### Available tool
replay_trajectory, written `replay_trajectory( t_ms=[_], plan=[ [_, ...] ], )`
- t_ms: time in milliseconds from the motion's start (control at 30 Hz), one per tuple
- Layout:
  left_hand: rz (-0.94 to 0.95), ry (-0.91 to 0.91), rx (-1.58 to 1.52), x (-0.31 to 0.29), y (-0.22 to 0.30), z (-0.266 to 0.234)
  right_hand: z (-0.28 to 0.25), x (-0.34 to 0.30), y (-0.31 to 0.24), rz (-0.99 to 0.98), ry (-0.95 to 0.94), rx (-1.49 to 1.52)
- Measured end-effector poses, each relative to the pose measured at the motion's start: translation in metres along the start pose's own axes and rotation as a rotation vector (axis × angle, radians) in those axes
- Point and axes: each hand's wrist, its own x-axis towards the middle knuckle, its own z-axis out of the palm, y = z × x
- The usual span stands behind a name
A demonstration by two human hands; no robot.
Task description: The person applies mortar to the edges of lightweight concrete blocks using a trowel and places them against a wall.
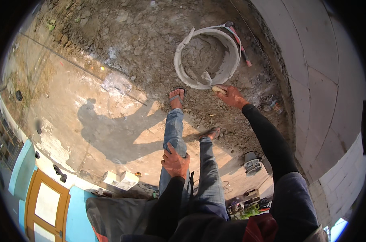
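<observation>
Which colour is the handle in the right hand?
The handle is pale tan; see the head view.

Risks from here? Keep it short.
1. Tipping: the bucket stands on rough dirt, and the left hand rests on the knee, not steadying it. Levering the trowel on the rim might rock it.
2. Spill: mortar could drop from the trowel onto the nearer foot, bare but for a sandal.
3. Skin contact: the right hand is ungloved, close to the rim, and may pick up mortar.
</observation>
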Motion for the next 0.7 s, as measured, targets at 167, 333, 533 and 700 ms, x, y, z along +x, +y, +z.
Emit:
replay_trajectory(
  t_ms=[167,333,533,700],
  plan=[
    [0.015,0.032,0.011,-0.001,0.002,0.003,-0.010,0.009,0.011,-0.122,0.263,-0.083],
    [0.023,0.035,0.023,-0.001,0.000,0.005,0.007,0.021,-0.006,-0.146,0.380,-0.545],
    [0.036,0.080,0.046,-0.003,-0.006,0.015,0.056,0.016,0.007,-0.181,0.386,-0.470],
    [0.045,0.040,0.011,-0.008,-0.003,0.013,0.087,0.017,0.017,-0.266,0.521,-0.265]
  ],
)
